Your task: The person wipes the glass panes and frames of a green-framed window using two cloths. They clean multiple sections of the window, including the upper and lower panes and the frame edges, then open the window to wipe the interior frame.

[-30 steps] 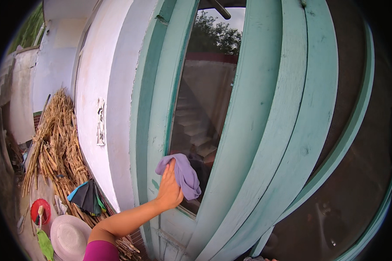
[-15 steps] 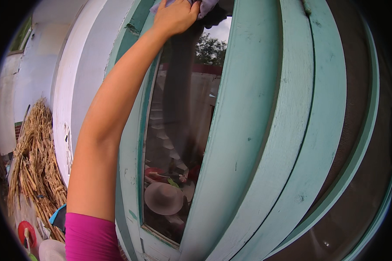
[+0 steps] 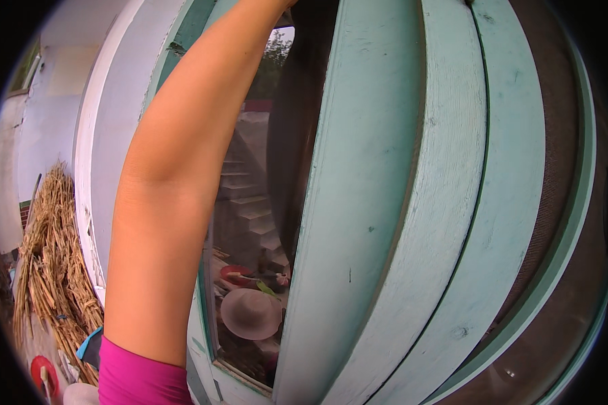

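Note:
My bare left arm (image 3: pixel 169 182), in a magenta sleeve (image 3: pixel 142 371), reaches up across a narrow glass pane (image 3: pixel 250 202). The hand lies past the top edge of the picture, so its fingers and anything in them are hidden. Around the pane runs a pale green painted wooden frame (image 3: pixel 358 169) with worn, chipped paint. In the glass are reflections of steps, trees, a red round thing and a pale brimmed hat. My right hand does not show.
To the left, a bundle of dry stalks (image 3: pixel 54 263) leans by a white wall (image 3: pixel 54 128). Below it are a red round container (image 3: pixel 44 374), a pale rounded thing (image 3: pixel 81 395) and a blue-edged dark item (image 3: pixel 90 347). Dark mesh (image 3: pixel 540 223) fills the frame at right.
My left arm has stretched higher, carrying the hand and the purple cloth it held out at the top. The view has shifted slightly, and the arm looks nearer and larger.

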### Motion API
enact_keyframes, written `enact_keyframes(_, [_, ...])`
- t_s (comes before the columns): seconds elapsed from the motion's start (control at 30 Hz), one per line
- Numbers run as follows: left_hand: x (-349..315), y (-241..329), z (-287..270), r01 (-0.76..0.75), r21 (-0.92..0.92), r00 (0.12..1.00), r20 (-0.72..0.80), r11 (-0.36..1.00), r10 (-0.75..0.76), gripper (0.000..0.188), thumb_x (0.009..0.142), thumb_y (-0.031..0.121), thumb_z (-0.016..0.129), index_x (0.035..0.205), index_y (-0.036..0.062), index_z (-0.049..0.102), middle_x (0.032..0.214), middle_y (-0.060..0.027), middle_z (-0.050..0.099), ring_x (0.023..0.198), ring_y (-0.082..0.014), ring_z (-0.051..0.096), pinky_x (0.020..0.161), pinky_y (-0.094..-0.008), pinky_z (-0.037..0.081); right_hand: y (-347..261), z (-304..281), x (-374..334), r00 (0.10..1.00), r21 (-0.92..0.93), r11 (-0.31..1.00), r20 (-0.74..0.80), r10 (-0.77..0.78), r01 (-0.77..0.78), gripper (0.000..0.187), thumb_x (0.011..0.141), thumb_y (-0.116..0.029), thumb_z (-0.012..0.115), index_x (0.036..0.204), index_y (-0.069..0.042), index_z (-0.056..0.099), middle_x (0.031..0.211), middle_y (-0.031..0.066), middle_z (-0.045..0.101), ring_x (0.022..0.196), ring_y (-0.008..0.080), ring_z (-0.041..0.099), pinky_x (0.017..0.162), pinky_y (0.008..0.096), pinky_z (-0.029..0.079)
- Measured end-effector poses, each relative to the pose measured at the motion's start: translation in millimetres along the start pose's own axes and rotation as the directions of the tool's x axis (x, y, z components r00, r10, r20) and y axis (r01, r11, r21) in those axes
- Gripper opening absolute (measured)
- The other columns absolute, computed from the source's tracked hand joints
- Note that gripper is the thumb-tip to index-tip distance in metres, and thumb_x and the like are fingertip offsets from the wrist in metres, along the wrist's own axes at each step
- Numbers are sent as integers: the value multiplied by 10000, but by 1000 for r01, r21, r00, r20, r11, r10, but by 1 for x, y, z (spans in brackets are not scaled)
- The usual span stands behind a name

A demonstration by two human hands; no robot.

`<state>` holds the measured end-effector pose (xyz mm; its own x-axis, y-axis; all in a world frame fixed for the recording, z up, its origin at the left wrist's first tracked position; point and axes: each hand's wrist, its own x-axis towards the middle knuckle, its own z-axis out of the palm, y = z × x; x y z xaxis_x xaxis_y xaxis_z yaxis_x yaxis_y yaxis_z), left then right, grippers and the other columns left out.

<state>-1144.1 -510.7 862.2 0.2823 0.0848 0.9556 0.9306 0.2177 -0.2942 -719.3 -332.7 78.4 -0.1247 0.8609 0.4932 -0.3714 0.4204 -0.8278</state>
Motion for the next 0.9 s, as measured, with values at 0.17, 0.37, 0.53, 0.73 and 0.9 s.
enact_keyframes(0.17, [-74, 21, -8, -122, -27, 992, 12, 992, 122, 400, 1034, 243, 511, 1285, -36, 650, 1150, -232, 732, 1140, -340, 671, 1026, -422, 489, 1, 5, 7, 986, -99, 984, -71, -152, 145, 660, 1030, -567, 599, 1279, 44, 628, 1000, 138, 709, 913, 253, 683, 863, 376, 556])
enact_keyframes(0.37, [-281, 105, -16, -216, -108, 975, 38, 970, 221, 441, 1028, 177, 543, 1440, 21, 525, 1453, -188, 572, 1393, -393, 491, 1204, -491, 328, 31, -22, 18, 995, 30, 995, 23, -93, 92, 683, 1027, -565, 572, 1279, 68, 616, 1108, 213, 726, 961, 286, 691, 902, 400, 555])
enact_keyframes(0.53, [-480, 192, -47, 44, -9, 918, 395, 999, -37, 696, 895, 129, 685, 1538, 8, 447, 1630, -231, 385, 1562, -410, 287, 1264, -603, 203, 29, -24, 22, 988, 60, 991, 89, -123, 118, 703, 1013, -584, 591, 1281, 65, 613, 1108, 208, 720, 977, 288, 692, 906, 402, 559])
enact_keyframes(0.73, [-695, 260, -79, 123, 58, 723, 679, 991, -130, 630, 842, 164, 739, 1424, 0, 561, 1511, -219, 512, 1460, -422, 415, 1238, -609, 264, 29, -34, 19, 985, 112, 988, 120, -123, 110, 704, 1001, -585, 613, 1277, 63, 613, 1107, 208, 716, 984, 292, 694, 907, 407, 564])
enact_keyframes(0.9, [-674, 257, -62, 164, 135, 836, 506, 977, -211, 583, 846, 144, 674, 1391, -35, 571, 1440, -265, 532, 1433, -480, 421, 1240, -639, 215, 26, -46, 9, 988, 151, 985, 117, -103, 84, 706, 992, -586, 630, 1273, 61, 613, 1107, 209, 713, 991, 295, 695, 908, 411, 569])
